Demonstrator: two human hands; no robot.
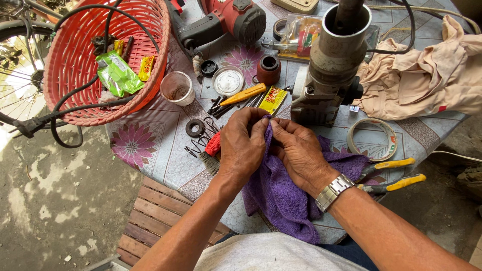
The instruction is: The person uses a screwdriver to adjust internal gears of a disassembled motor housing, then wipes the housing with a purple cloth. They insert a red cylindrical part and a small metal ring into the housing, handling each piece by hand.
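Observation:
My left hand point(243, 143) and my right hand point(297, 150) meet over a purple cloth point(281, 193) at the near edge of a table with a flower-pattern cover point(150, 135). The fingers of both hands pinch the cloth's top fold together; a small part may be inside it, but it is hidden. My right wrist wears a metal watch point(333, 190). Just beyond the hands stands a grey metal motor housing point(331, 65).
A red plastic basket point(75, 60) with cables and green packets sits at the left. A brush with a red handle point(212, 149), springs, a ring, a plastic cup point(176, 88), a roll of tape point(372, 139), yellow-handled pliers point(396, 173), a red power tool point(226, 20) and a beige cloth point(427, 70) surround the hands.

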